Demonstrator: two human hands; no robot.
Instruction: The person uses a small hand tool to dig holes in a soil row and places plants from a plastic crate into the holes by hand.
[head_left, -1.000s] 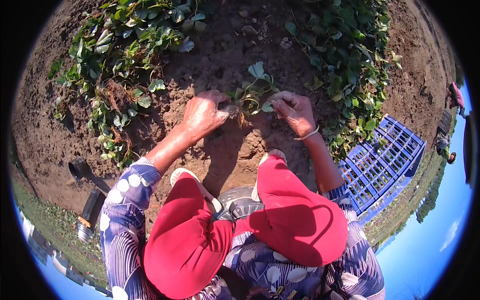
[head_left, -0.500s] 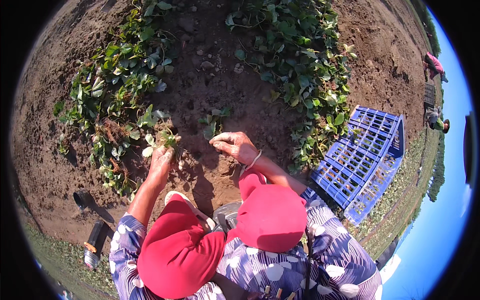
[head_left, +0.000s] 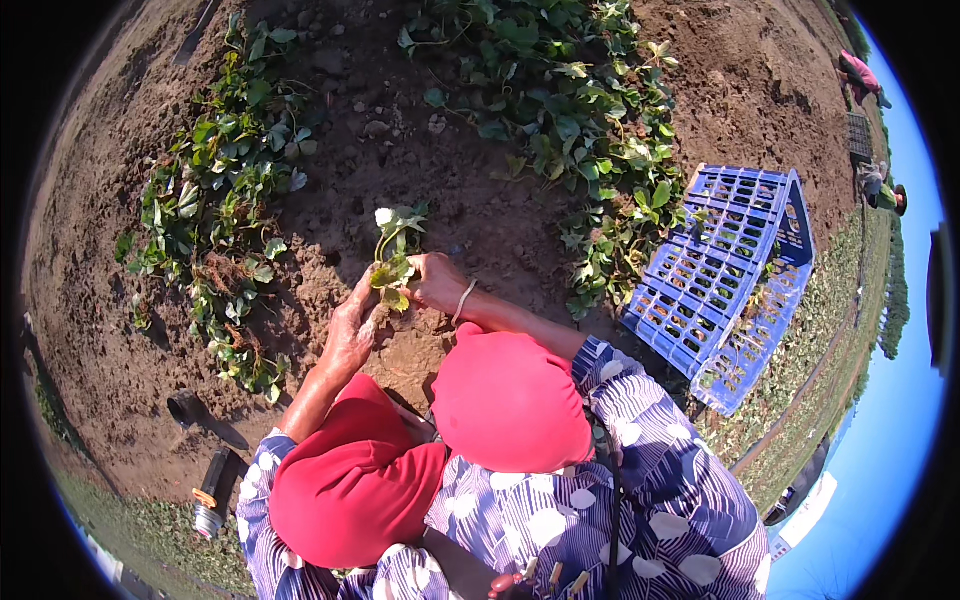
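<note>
My left hand is closed on a small leafy plant, which looks like a strawberry seedling. My right hand, with a pale band at the wrist, meets it from the other side, fingers curled against the same plant. Its leaves stick up and out between the two hands, just above the bare brown soil. The fingertips and the roots are mostly hidden by the leaves and hands. My knees, covered in red cloth, are close below the hands.
Uprooted plants lie in a row at left, some roots showing. A thicker leafy row runs at right beside a tilted blue plastic crate. A dark cup and a black bottle-like thing lie lower left. Two people work far right.
My left hand has moved right with its plant, away from the left row, and met my right hand. The right hand has shifted slightly left. The view has shifted a little.
</note>
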